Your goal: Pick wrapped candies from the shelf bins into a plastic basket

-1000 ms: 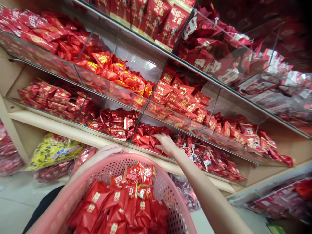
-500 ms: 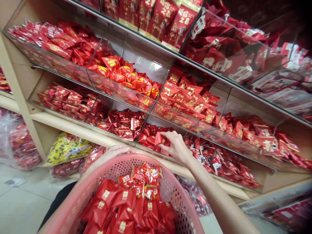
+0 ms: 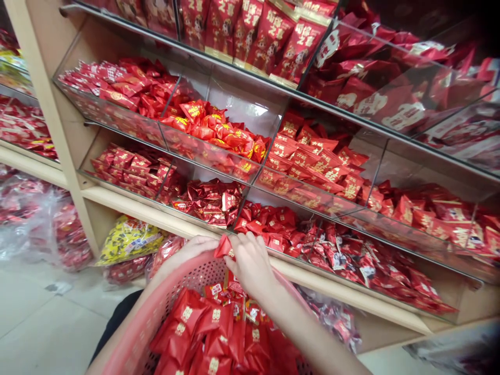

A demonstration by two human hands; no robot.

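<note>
My right hand [image 3: 250, 260] pinches a small red wrapped sweet [image 3: 222, 246] over the far rim of a pink plastic basket [image 3: 130, 317]. Close beside it, my left hand [image 3: 200, 244] grips that same rim, the forearm running along the basket's left side; its fingertips are partly hidden. Inside the basket lie several red packets with gold print [image 3: 214, 317], and smaller red-and-white wrapped sweets [image 3: 214, 290] sit toward the far end, partly covered by my right arm. Just beyond my hands, a bin of shiny red sweets [image 3: 269, 221] sits on the lowest shelf row.
Clear-fronted bins of red sweets fill the wooden shelf unit [image 3: 156, 213], including gold-printed packets [image 3: 308, 161]. Under the bottom ledge is a bag of yellow-wrapped sweets [image 3: 130, 239]. Clear plastic bags [image 3: 70, 229] stand at the left on the tiled floor [image 3: 47, 323].
My right hand has come back from the lowest bin to the basket's far rim, bringing a red wrapped sweet. My left hand stays at the rim. The view has shifted left.
</note>
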